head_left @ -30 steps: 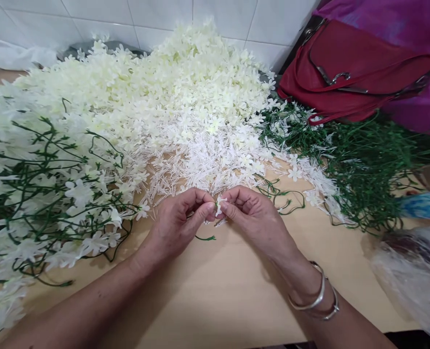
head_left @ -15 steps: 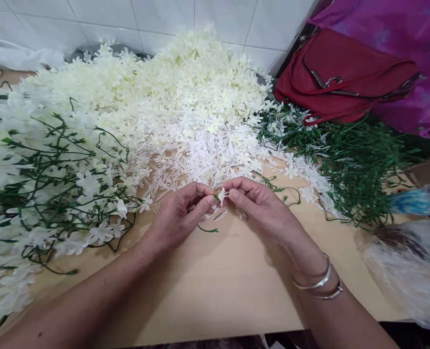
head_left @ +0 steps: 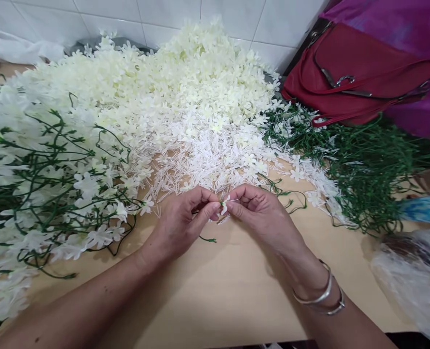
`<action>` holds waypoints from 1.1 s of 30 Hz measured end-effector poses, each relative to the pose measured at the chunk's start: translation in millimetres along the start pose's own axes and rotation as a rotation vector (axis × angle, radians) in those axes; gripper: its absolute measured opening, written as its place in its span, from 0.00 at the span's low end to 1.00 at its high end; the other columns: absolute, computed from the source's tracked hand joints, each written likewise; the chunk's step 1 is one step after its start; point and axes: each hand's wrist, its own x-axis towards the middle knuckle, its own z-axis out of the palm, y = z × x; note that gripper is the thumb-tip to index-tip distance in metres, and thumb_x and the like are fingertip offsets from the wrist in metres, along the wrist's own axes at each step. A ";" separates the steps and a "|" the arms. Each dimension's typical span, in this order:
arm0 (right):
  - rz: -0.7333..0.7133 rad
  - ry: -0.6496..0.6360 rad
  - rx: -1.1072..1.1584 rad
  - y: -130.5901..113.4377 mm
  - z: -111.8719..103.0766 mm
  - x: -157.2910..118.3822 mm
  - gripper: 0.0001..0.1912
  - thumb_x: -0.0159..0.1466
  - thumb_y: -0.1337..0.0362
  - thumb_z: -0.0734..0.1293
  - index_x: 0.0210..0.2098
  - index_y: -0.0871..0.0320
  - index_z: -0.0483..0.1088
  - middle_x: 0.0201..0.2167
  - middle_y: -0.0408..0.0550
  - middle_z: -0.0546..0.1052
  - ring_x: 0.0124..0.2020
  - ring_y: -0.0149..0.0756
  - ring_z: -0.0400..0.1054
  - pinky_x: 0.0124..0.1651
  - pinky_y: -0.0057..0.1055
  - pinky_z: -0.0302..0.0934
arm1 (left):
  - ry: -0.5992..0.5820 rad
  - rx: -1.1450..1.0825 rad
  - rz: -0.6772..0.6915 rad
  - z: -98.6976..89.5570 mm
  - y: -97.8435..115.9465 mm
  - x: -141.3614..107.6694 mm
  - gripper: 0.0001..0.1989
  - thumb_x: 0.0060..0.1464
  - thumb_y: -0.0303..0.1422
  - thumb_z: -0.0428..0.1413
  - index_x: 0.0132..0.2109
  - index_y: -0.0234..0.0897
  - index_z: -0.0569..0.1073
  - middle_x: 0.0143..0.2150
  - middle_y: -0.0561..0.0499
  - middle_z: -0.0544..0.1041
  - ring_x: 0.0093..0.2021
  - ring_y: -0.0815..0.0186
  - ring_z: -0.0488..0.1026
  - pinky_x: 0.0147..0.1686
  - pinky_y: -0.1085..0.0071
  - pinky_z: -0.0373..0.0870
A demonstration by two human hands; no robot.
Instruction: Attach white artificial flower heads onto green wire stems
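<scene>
Near the middle of the table, my left hand (head_left: 187, 218) pinches a green stem tip, part of which trails out below the fingers. My right hand (head_left: 262, 215) meets it from the right, thumb and finger closed on a small white flower (head_left: 225, 205) that sits against the green tip. A thin white piece sticks out by the right fingertips. Behind both hands spreads a heap of loose pale flowers (head_left: 200, 82), with thin white pieces (head_left: 203, 157) along its near edge. At the left lie white flowers on green stems (head_left: 55, 179).
Bare green stems (head_left: 371, 169) are piled at the right, with a few (head_left: 291, 198) nearer the hands. Beyond stand a red handbag (head_left: 367, 72) and a purple bag (head_left: 414, 29). A clear plastic bag (head_left: 414, 281) lies at the right edge of the wooden table (head_left: 236, 291). White tiles form the back wall.
The fingertips of both hands have come closer together, and the white flower now sits tighter between them. The whole view has shifted slightly.
</scene>
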 end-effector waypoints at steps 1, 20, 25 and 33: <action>0.001 -0.004 0.006 -0.7 0.5 -0.3 0.17 0.60 0.50 0.79 0.34 0.55 0.76 0.30 0.44 0.81 0.33 0.34 0.76 0.42 0.34 0.71 | 0.000 0.008 0.002 -0.2 -0.2 0.1 0.07 0.68 0.34 0.57 0.40 0.38 0.75 0.32 0.54 0.82 0.33 0.69 0.79 0.37 0.73 0.72; -0.167 0.048 -0.304 -33.4 -41.1 -9.6 0.12 0.61 0.55 0.79 0.33 0.55 0.78 0.30 0.43 0.78 0.33 0.33 0.69 0.38 0.31 0.64 | -0.274 0.362 0.385 -13.6 31.3 -4.7 0.06 0.65 0.28 0.58 0.38 0.41 0.78 0.34 0.54 0.82 0.32 0.69 0.77 0.37 0.72 0.69; -0.148 -0.066 -0.587 -20.5 -46.3 -8.0 0.03 0.63 0.64 0.75 0.35 0.55 0.78 0.29 0.42 0.74 0.30 0.33 0.66 0.32 0.30 0.59 | -0.451 0.487 0.409 -16.1 19.9 -3.3 0.06 0.66 0.31 0.59 0.41 0.44 0.82 0.40 0.51 0.83 0.39 0.64 0.80 0.45 0.67 0.70; -0.204 0.043 -0.785 -22.3 -42.8 -10.0 0.08 0.65 0.71 0.69 0.31 0.54 0.74 0.29 0.41 0.75 0.31 0.34 0.67 0.34 0.32 0.58 | -0.012 0.522 0.370 -17.0 4.6 6.0 0.07 0.69 0.31 0.56 0.50 0.40 0.78 0.44 0.47 0.82 0.42 0.63 0.79 0.41 0.68 0.74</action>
